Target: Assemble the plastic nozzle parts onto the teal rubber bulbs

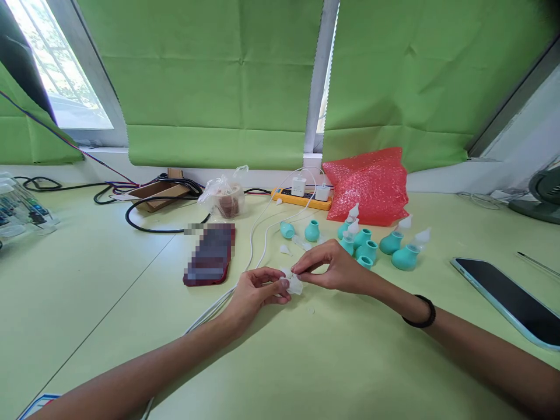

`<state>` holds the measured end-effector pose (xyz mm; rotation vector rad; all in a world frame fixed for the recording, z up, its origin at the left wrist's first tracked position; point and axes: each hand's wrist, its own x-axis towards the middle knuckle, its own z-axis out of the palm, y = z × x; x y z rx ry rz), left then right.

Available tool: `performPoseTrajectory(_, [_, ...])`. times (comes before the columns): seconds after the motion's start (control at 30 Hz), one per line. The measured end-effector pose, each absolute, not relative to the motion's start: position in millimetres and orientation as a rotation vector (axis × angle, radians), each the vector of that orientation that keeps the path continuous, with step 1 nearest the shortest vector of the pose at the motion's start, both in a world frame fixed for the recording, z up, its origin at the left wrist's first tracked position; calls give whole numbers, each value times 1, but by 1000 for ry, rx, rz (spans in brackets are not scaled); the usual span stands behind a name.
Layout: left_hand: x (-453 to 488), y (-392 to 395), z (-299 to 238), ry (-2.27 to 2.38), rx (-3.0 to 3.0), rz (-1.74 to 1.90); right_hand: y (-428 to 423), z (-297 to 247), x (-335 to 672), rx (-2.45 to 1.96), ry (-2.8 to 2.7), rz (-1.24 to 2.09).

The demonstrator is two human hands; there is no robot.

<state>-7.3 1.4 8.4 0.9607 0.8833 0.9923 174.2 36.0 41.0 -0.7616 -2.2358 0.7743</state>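
Between my two hands, low over the table (350,361), is a small translucent white plastic piece (294,285). My left hand (251,297) is closed around its left side with thumb and fingers. The thumb and forefinger of my right hand (336,268) pinch at its upper right edge; what the fingertips cover there is hidden. Beyond my right hand stand several teal squeeze bulbs (405,258), some topped with a translucent white nozzle (422,237). One teal bulb (287,230) lies tipped over, beside an upright bulb (312,231). Loose white tips (285,249) lie close by.
White cables (265,236) run from an orange power strip (301,198) under my left arm. A red bubble-wrap bag (367,186) sits behind the bulbs. Phones lie left (210,255) and right (510,300). A cardboard box (161,198) and black cable (126,219) are at the back left.
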Motion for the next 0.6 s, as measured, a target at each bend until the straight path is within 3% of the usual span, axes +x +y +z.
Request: performPoseTrajectory(0.6, [-7, 1, 10, 899, 879, 1026, 33, 43, 176, -549, -2390, 425])
